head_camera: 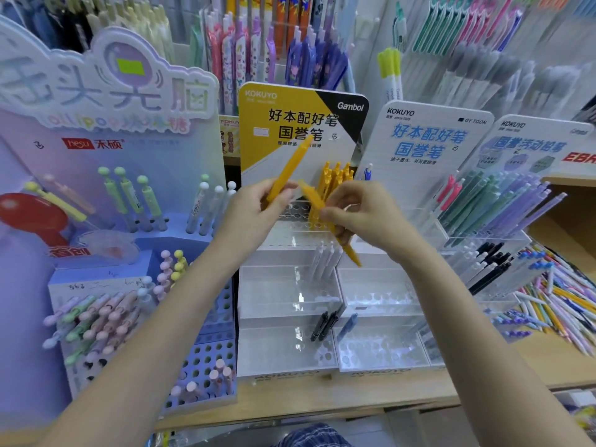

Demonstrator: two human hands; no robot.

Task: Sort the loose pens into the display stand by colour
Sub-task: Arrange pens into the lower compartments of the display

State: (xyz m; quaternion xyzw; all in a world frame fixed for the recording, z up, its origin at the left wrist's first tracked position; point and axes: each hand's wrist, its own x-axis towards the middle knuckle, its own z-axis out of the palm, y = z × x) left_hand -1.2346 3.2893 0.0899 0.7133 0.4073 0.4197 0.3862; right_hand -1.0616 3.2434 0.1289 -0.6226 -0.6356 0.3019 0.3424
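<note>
Two slim matte yellow pens (pixel 292 166), held crossed.

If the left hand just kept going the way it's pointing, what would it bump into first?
Probably the yellow pen held by the right hand. The left hand, gripping another yellow pen, points up and right towards it. Beyond stand the yellow pens in the stand. Depth is unclear.

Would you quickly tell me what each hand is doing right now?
Left hand: grips a yellow pen.
Right hand: pinches another yellow pen.
</note>
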